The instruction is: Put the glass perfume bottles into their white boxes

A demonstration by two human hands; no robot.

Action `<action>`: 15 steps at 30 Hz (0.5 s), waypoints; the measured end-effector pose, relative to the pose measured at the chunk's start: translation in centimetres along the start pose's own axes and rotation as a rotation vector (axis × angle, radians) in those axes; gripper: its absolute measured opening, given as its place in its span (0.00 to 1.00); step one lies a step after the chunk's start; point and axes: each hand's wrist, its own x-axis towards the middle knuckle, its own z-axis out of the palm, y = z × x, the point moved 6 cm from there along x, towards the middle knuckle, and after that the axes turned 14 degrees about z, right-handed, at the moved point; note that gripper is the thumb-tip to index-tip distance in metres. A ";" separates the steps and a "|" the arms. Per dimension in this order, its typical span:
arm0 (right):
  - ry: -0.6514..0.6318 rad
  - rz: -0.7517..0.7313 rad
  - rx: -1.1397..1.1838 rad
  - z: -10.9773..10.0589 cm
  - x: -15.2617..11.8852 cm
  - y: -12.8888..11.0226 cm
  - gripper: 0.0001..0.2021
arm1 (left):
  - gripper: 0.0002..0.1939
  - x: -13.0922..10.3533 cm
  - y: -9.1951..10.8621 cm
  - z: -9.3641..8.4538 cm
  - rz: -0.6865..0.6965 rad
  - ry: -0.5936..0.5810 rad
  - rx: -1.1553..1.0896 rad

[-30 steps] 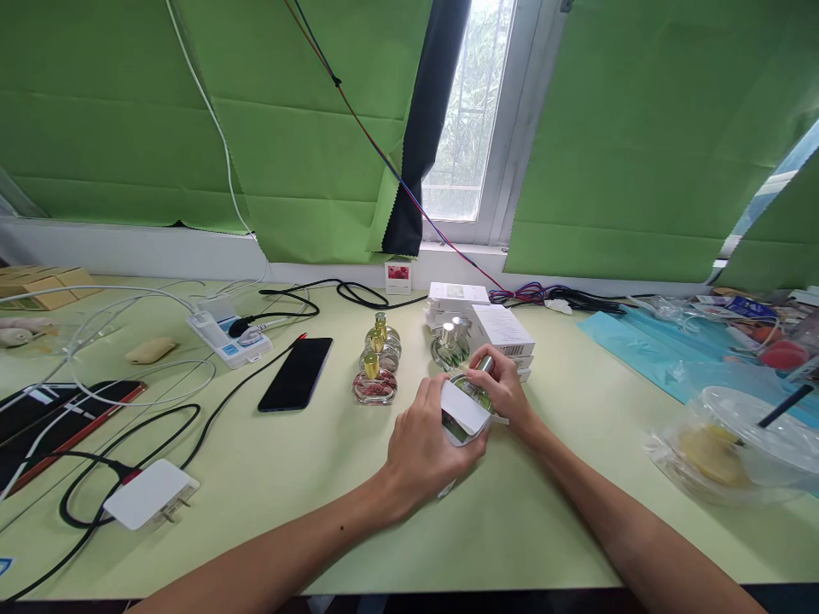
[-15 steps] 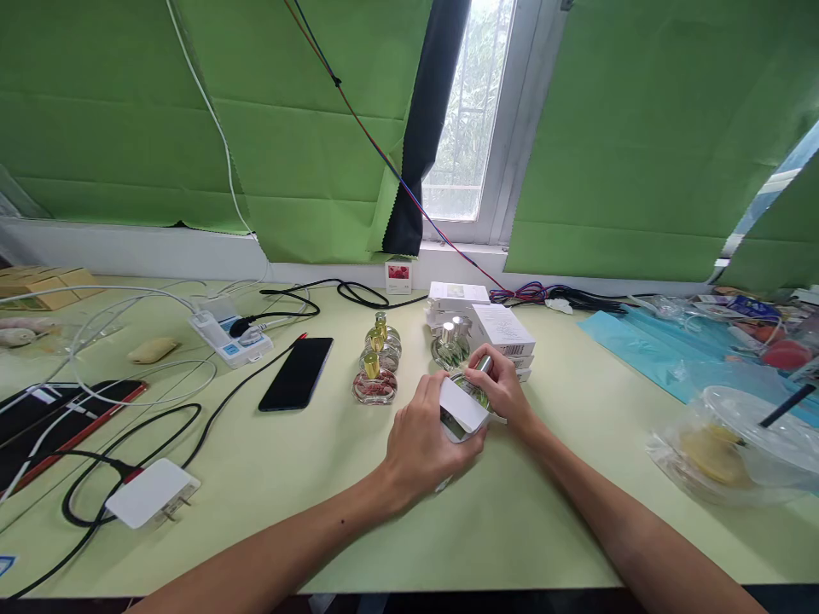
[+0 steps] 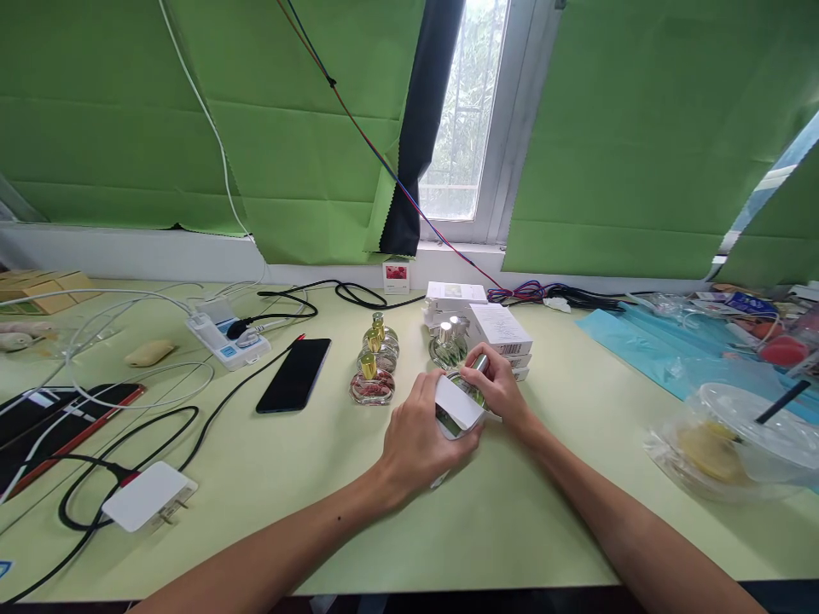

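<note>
My left hand [image 3: 413,439] is wrapped round a clear perfume bottle [image 3: 450,426] with greenish contents, held tilted above the table. A white flat piece [image 3: 458,404], like card or paper, lies over the bottle's face under my fingers. My right hand [image 3: 502,394] closes on the same bottle at its silver cap [image 3: 479,364], thumb and fingers against it. Just beyond stand silver-capped perfume bottles [image 3: 446,348], beside stacked white boxes [image 3: 500,328]. Left of my hands, gold-capped perfume bottles stand in a row, the front one a reddish bottle [image 3: 372,388].
A black phone [image 3: 294,375] lies left of the bottles, near a white power strip [image 3: 229,339] and a white charger [image 3: 150,496] among loose cables. At the right stand a lidded plastic cup [image 3: 729,443] with a straw and a blue sheet [image 3: 640,350].
The whole view has shifted slightly. Both hands keep their hold on the perfume bottle, with hardly any movement.
</note>
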 end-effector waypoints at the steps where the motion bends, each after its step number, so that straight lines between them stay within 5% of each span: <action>1: -0.002 0.003 0.000 0.0 0.0 0.0 0.11 | 0.35 0.0 0.0 0.0 0.003 0.002 0.001; 15: -0.014 0.002 0.010 0.1 0.2 0.3 0.12 | 0.34 0.1 -0.4 0.1 0.008 0.011 0.000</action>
